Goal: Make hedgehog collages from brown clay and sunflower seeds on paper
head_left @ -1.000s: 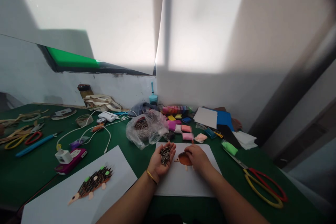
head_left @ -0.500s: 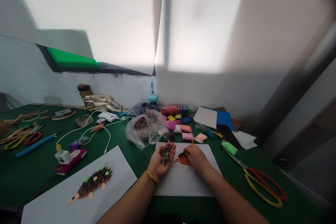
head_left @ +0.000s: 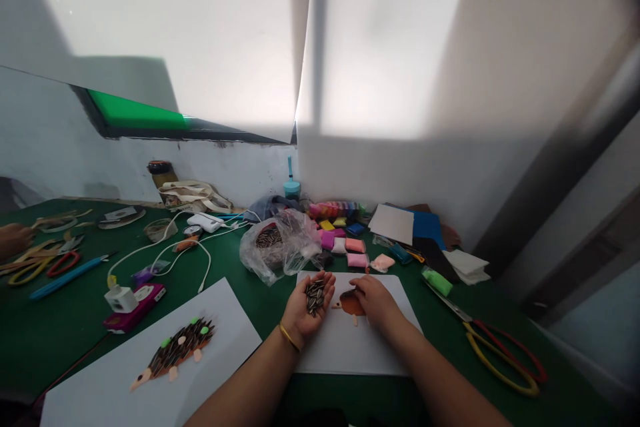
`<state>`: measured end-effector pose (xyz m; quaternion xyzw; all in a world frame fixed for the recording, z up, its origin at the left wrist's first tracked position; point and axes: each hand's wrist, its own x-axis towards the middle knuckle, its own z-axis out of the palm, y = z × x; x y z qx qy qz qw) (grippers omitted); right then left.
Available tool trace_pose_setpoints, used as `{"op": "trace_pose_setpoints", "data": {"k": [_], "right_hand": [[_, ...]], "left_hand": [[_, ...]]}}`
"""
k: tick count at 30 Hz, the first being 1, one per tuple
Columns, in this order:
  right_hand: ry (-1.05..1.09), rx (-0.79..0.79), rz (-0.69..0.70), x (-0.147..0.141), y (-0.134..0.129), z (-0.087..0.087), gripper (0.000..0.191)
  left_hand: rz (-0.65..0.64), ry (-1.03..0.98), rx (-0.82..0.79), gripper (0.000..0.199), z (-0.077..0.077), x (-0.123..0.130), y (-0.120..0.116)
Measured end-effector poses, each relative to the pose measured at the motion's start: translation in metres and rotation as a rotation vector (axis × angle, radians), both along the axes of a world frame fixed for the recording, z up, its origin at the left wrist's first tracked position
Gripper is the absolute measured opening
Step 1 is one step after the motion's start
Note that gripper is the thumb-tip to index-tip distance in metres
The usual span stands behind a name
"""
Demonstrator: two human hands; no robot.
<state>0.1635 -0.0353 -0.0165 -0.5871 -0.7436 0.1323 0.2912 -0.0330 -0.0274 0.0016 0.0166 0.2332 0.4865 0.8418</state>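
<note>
Palm up, my left hand [head_left: 306, 310] cups a heap of striped sunflower seeds [head_left: 315, 297] over the left part of a white sheet [head_left: 370, 353]. My right hand [head_left: 376, 301] bends over a brown clay hedgehog shape [head_left: 351, 305] on that sheet, its fingertips at the upper edge of the shape. Whatever is between those fingertips is too small to make out. The shape has a pale snout and a pale foot. On another sheet [head_left: 115, 373] at the lower left lies a hedgehog covered with seeds, with green and pale dots.
Behind the sheet sits a plastic bag of seeds [head_left: 270, 240] beside colored clay packets [head_left: 357, 259]. Large scissors [head_left: 500, 353] lie at the right. A power strip [head_left: 135, 310] with white cables is at the left. Another person's hand [head_left: 15, 240] shows at the far left edge.
My right hand has shifted slightly over the brown shape. At the far left, the other person's hand has come further into view. My left hand stays in place with the seeds.
</note>
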Motion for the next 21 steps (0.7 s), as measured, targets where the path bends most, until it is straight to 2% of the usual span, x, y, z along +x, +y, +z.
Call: {"op": "trace_pose_setpoints", "data": {"k": [10,21], "right_hand": [[0.033,-0.034,0.020,-0.0018,-0.0046,0.0053,0.025],[0.030,0.018,0.038,-0.0041,0.0008,0.0002,0.024]], "left_hand": [[-0.005,-0.003,0.010,0.025,-0.0004,-0.0003,0.0002],[-0.009,-0.004,0.002,0.024,0.0001,-0.0003,0.0002]]}}
